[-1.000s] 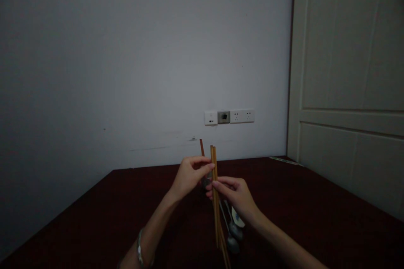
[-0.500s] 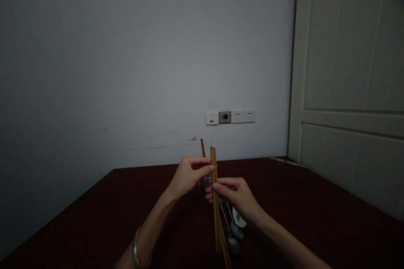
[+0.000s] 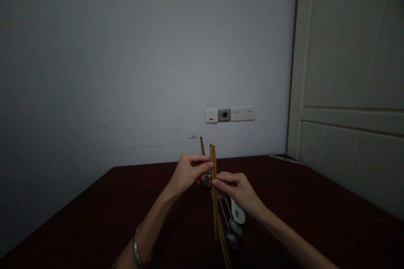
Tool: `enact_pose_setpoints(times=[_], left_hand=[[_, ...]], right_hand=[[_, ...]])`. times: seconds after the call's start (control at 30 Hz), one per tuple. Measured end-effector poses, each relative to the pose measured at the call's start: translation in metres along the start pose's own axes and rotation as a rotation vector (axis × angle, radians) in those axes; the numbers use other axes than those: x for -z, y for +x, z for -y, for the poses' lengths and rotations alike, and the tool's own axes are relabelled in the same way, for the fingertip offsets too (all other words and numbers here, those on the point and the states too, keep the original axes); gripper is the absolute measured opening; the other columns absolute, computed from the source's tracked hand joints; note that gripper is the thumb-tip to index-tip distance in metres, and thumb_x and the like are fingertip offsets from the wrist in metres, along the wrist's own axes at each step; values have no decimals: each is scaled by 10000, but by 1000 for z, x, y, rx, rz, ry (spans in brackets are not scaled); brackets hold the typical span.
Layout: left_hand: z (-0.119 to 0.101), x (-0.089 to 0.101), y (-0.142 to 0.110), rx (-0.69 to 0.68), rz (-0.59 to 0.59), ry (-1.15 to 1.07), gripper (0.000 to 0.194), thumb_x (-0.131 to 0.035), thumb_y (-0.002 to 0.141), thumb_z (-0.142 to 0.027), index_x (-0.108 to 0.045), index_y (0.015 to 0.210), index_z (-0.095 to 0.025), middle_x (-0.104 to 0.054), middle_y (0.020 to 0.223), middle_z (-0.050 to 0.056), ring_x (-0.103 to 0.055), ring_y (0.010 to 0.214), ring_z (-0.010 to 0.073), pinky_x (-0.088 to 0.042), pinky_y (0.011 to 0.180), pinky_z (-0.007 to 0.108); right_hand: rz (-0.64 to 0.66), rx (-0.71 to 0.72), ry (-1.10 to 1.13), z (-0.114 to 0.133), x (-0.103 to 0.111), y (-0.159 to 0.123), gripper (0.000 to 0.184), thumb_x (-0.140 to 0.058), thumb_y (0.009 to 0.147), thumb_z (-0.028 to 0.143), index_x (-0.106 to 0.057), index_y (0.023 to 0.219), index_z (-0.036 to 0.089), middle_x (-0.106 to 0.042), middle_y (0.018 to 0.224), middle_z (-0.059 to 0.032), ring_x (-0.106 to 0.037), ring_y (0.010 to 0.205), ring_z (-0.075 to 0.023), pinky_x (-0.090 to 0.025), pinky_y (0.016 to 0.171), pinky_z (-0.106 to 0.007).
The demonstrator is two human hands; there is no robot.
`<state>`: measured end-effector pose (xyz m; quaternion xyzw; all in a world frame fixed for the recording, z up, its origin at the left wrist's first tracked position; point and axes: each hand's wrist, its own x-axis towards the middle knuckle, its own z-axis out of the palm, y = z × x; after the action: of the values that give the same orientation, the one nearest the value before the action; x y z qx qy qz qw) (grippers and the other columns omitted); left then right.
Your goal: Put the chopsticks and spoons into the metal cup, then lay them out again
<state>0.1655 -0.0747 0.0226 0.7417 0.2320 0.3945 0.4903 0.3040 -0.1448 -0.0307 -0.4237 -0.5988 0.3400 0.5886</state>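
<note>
Fingers [image 3: 206, 165] of the left hand [image 3: 187, 174] pinch two wooden chopsticks [image 3: 215, 204] near their upper ends, thumb toward the viewer. In this head view, the right hand [image 3: 237, 189] grips the same pair a little lower, its thumb and fingertips closed narrowly around the sticks. So the chopsticks stand between the two hands, side by side, long axis close to upright, tops leaning slightly left; both hands touch them, the left one higher.

Beyond the left fingers, partly hidden, is a small container [image 3: 207, 180], with a reddish-brown stick [image 3: 202, 146] rising behind that hand; whether the stick stands in the container cannot be told. The container is nearer the left hand than the right, and just left of the held pair.

Below the hands, toward the viewer, more wooden chopsticks [image 3: 224, 243] lie on the dark red worktop [image 3: 126, 206], pointing at the near edge. Just right of them are two metal spoons [image 3: 232, 241] and a white ceramic spoon [image 3: 238, 214] with a blue mark, nearer the right hand.
</note>
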Motion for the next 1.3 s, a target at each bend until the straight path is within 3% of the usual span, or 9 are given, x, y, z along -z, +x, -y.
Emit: enact_pose_setpoints(times=[0.33,0.97,1.3], left_hand=[[1,-1,1,11,-16,-4,285,-667,639,-330,-657,771,-77,-481,387,-36,-379,328,45,-300,334,164],[1,-1,1,-1,-8,-3,302,-652,661,-338,-649,801,-71,-481,394,-33,-390,340,50,-305,342,168],[4,-1,1,3,4,-24,270,-658,658,-329,-646,758,-78,-475,373,-39,-382,318,45,-292,338,164]], right_hand=[[30,74,-75,2,1,0,276,-594,713,406,-700,753,154,-520,706,-20,-494,625,-103,-479,465,-197],[11,79,-119,7,1,-2,284,-573,732,413,-696,743,157,-549,721,-32,-498,617,-109,-441,480,-209],[-3,169,-234,2,4,0,266,-545,772,372,-690,716,156,-557,662,-26,-490,617,-115,-405,550,-240]])
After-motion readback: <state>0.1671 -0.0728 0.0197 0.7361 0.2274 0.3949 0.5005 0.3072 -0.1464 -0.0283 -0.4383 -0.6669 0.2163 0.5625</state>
